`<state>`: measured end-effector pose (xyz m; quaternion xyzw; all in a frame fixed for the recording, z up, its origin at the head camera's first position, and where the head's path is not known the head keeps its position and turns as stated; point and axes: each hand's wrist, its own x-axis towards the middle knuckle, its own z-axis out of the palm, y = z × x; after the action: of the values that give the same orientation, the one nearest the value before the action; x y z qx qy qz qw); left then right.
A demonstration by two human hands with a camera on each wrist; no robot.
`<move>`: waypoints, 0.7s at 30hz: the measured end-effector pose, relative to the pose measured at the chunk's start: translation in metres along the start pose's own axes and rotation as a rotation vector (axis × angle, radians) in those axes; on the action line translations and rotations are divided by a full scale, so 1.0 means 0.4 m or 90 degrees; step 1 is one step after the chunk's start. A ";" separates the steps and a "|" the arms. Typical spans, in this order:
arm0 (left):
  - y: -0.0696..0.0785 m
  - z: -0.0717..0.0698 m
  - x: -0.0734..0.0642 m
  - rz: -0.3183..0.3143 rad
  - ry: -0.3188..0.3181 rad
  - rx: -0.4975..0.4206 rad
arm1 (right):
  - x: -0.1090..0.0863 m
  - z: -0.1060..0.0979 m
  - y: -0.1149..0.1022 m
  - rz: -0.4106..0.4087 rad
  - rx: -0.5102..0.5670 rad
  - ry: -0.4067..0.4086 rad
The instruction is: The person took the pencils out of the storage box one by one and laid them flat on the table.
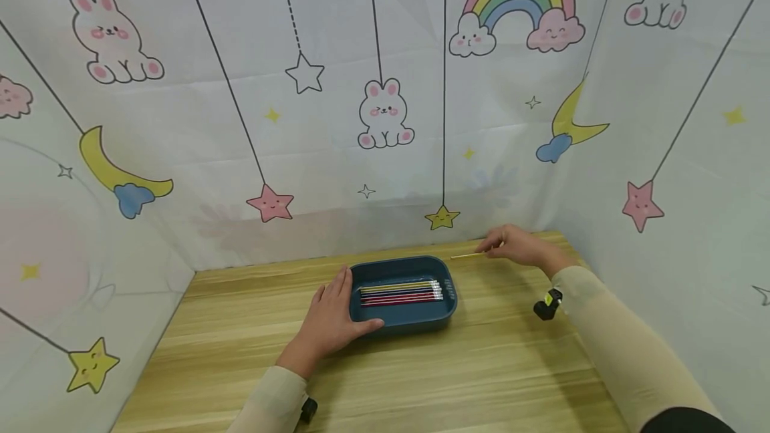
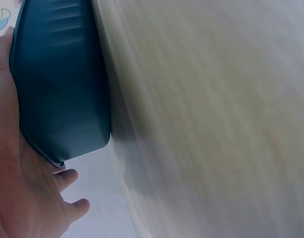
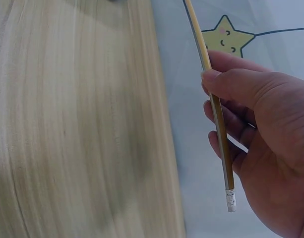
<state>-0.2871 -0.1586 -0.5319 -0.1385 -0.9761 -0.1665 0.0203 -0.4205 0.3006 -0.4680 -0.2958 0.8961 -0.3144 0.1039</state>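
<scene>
A dark blue rectangular tray (image 1: 397, 326) sits on the table, with several pencils (image 1: 400, 294) in yellow, dark and red tones lying side by side in it, white-tipped ends to the right. My left hand (image 1: 331, 313) rests against the tray's left end, its fingers stretched along the rim and the thumb on the near edge. In the left wrist view the palm lies by the tray's outer wall (image 2: 62, 89). Right of the tray, my right hand (image 1: 511, 246) pinches a yellow pencil (image 3: 218, 116) between thumb and fingers, above the table's far edge. Its eraser end points down in the right wrist view.
The wood-grain table (image 1: 481, 366) extends in front of and on both sides of the tray. A white cloth backdrop (image 1: 337, 172) with printed rabbits, stars and moons stands behind the table and along its sides.
</scene>
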 end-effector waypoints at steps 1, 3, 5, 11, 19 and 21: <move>-0.001 0.000 0.000 -0.001 -0.001 0.001 | 0.001 0.003 0.005 0.004 0.003 0.001; -0.002 0.001 0.001 -0.001 -0.002 0.001 | 0.002 0.009 0.014 0.007 0.005 0.005; -0.003 0.002 0.003 -0.001 -0.004 0.001 | 0.004 0.017 0.024 0.006 0.004 0.008; -0.003 0.003 0.004 0.001 -0.001 -0.003 | 0.005 0.044 0.057 -0.012 -0.013 0.005; -0.004 0.006 0.005 -0.004 -0.003 0.004 | 0.011 0.082 0.096 -0.031 -0.001 0.024; -0.003 0.006 0.004 -0.002 -0.001 0.002 | 0.012 0.088 0.102 -0.024 0.007 0.026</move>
<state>-0.2889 -0.1585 -0.5343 -0.1373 -0.9765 -0.1651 0.0193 -0.4302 0.3057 -0.5210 -0.3055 0.8906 -0.3268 0.0816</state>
